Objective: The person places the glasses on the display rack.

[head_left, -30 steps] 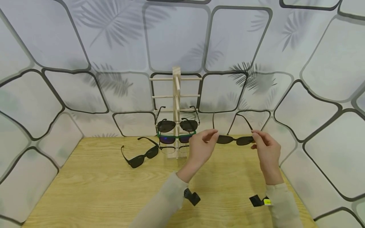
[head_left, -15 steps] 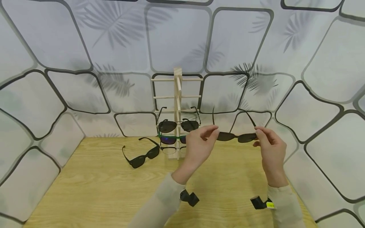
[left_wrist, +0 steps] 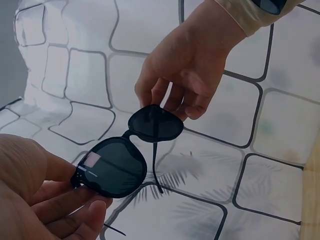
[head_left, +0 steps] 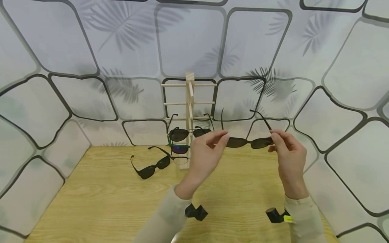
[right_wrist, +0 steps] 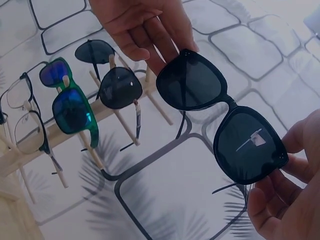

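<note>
A pair of black sunglasses (head_left: 259, 143) with dark lenses is raised in front of the wall, to the right of the rack. Its temples are unfolded and point away from me. My left hand (head_left: 205, 153) pinches the frame's left end near the hinge, and my right hand (head_left: 290, 160) pinches the opposite end. From the left wrist, the left hand (left_wrist: 37, 182) shows thumb and fingers at the frame's corner beside a lens (left_wrist: 112, 167). In the right wrist view, the right hand (right_wrist: 295, 200) grips the other corner of the sunglasses (right_wrist: 247, 145).
A wooden glasses rack (head_left: 189, 91) stands at the back with bare upper rods. Lower down it holds aviator sunglasses (head_left: 178, 135), green-framed glasses (right_wrist: 72, 110) and thin-rimmed eyeglasses (right_wrist: 30, 131). Another black pair of sunglasses (head_left: 148, 172) lies on the wooden table (head_left: 106, 206). Patterned walls enclose the sides.
The sunglasses have risen slightly between both hands. The left hand has shifted left and now covers more of the glasses on the rack; the right hand has moved slightly right and up.
</note>
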Available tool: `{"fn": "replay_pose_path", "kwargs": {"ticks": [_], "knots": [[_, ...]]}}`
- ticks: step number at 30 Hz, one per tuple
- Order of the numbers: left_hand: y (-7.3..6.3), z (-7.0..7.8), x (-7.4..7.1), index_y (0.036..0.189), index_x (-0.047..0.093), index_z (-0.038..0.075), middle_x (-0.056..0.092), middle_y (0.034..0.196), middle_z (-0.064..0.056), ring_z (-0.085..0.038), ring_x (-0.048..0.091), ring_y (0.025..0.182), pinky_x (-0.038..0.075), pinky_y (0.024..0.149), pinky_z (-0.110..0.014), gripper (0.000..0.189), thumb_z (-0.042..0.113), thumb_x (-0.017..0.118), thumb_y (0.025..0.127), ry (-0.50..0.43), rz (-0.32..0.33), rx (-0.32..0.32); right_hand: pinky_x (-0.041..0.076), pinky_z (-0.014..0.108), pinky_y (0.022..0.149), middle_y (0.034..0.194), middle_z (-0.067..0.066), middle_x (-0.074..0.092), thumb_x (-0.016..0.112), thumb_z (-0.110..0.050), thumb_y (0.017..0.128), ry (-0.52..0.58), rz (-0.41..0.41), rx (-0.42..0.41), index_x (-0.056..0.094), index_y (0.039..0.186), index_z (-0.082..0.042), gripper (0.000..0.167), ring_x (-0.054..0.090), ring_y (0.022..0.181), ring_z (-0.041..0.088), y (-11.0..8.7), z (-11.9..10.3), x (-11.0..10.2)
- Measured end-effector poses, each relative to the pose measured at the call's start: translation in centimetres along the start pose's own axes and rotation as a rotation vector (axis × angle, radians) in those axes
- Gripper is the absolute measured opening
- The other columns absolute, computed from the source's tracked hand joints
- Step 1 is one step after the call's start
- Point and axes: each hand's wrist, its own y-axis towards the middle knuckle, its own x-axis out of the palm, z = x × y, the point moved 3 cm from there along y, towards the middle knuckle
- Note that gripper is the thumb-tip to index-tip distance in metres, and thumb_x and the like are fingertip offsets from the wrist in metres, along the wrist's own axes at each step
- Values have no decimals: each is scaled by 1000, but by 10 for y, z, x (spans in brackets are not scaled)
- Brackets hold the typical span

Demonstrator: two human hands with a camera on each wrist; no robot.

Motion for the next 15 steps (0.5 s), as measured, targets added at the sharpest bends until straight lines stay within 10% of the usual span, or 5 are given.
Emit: {"fn": "replay_pose_path", "kwargs": {"ticks": [15], "knots": [[-3,14,-30,117,82,11,83,101,-5,-14,76,80,60,70,-23,20,20,75,100,-33,44,18,56,21,60,83,1,75,71,-2,99,34,-75,-46,76,107,10,16,63,60,13,-4,-19,27]]}}
